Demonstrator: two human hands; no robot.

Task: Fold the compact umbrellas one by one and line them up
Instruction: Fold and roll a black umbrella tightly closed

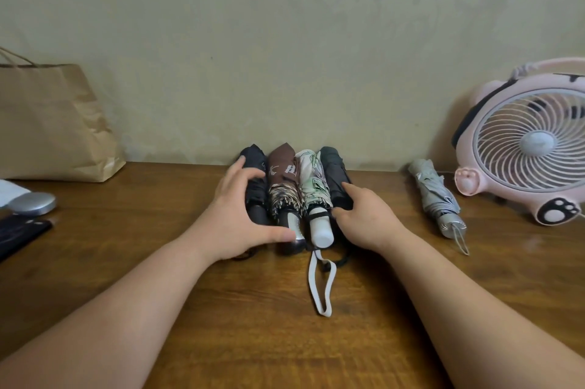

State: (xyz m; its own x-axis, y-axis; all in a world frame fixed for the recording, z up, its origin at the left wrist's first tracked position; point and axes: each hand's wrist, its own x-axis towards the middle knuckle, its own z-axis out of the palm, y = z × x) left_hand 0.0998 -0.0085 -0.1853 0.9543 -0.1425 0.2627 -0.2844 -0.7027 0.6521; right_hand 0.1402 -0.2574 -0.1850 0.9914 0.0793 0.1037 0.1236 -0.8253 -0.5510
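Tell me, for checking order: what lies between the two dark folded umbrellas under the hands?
In the head view, a brown patterned folded umbrella and a white leaf-print folded umbrella, side by side.

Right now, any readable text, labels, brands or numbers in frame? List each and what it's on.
No text here can be read.
Brown umbrella: white printed marks, maybe letters, too blurred to read.
Pink fan: paw-print pictures only, no words.

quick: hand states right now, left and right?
Left hand: grip curled round the black umbrella at the row's left end.
Right hand: open, pressing the dark grey umbrella at the right end.
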